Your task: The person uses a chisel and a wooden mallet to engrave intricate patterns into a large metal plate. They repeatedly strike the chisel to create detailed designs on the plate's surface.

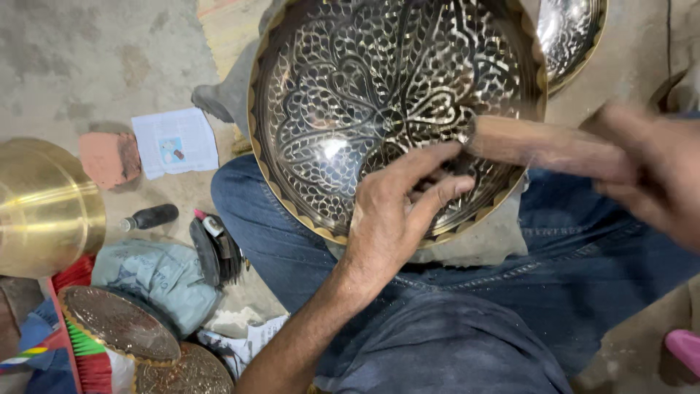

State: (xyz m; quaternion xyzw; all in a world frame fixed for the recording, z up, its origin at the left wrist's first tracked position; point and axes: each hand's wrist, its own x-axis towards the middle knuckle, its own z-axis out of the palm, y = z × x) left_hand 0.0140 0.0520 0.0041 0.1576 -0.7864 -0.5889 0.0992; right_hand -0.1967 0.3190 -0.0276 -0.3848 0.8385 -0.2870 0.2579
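Note:
A large round engraved metal plate (350, 95), dark with shiny leaf patterns and a brass rim, rests tilted on my lap. My left hand (397, 208) lies on its lower right part, fingers pinched together near the middle; whether they hold a small tool is hidden. My right hand (652, 168), blurred, is shut on a wooden mallet (532, 146) whose head meets the plate just above my left fingers.
A plain brass bowl (44, 208) sits at the left. Smaller engraved plates (120, 325) lie at bottom left beside a cloth bundle (157, 273). A dark bottle (149, 217), a paper (175, 141) and a brick piece (109, 157) lie on the concrete floor. Another engraved plate (572, 36) is at top right.

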